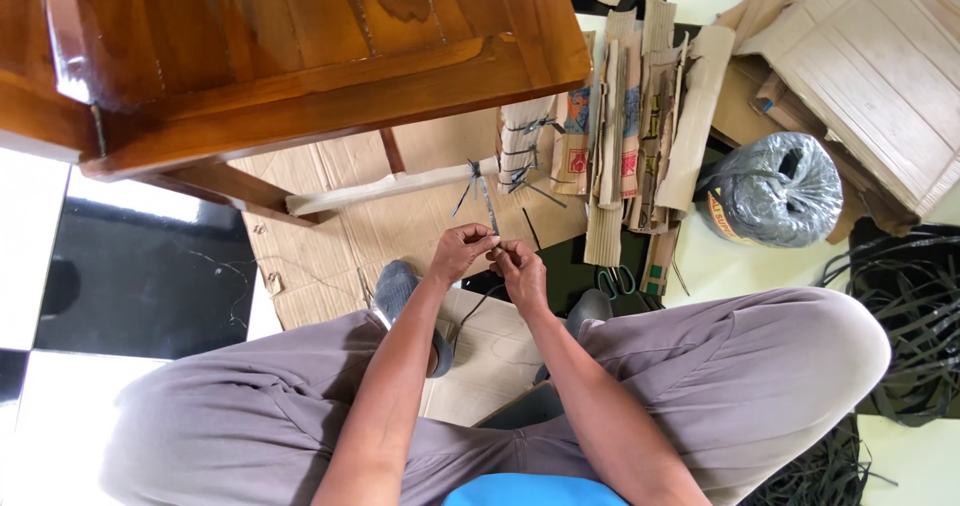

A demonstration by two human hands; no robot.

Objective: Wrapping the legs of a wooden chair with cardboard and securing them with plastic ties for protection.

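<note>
While pinching a dark strap (487, 206), both hands' grip (490, 251).

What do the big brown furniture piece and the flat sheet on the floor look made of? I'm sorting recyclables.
The big brown furniture piece looks like varnished wood: visible grain, glossy reflections. The flat tan sheet on the floor seems plain corrugated cardboard: matte, creased, with flap folds.

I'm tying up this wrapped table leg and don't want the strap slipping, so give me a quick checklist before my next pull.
1. Both hands on the strap: left hand and right hand pinch the dark plastic strap: ok.
2. Strap looped round the cardboard-wrapped leg: ok.
3. Knot tightness: cannot tell.
4. Scissors nearby on the floor: ok.
5. Spare strap roll close by: ok.
</note>
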